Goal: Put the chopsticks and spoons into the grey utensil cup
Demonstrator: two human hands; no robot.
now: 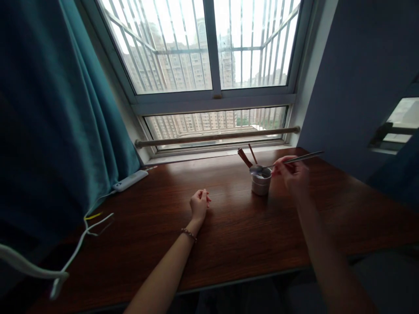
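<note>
My right hand [292, 174] pinches the handle of a metal spoon [284, 162]. The spoon's bowl hangs over the rim of a small white cup [261, 185] on the dark wooden table [229, 235]. Brown chopsticks [246, 158] stick up out of the cup at its far side. My left hand [199, 204] rests on the table to the left of the cup, fingers curled loosely, with nothing visible in it. A beaded bracelet [189, 234] is on that wrist.
A white power strip [130, 180] lies at the table's back left, its white cable [75, 248] trailing down past the teal curtain [55, 131]. A barred window [212, 65] and a wooden rail [216, 137] run behind the table. A blue wall [356, 87] stands at the right.
</note>
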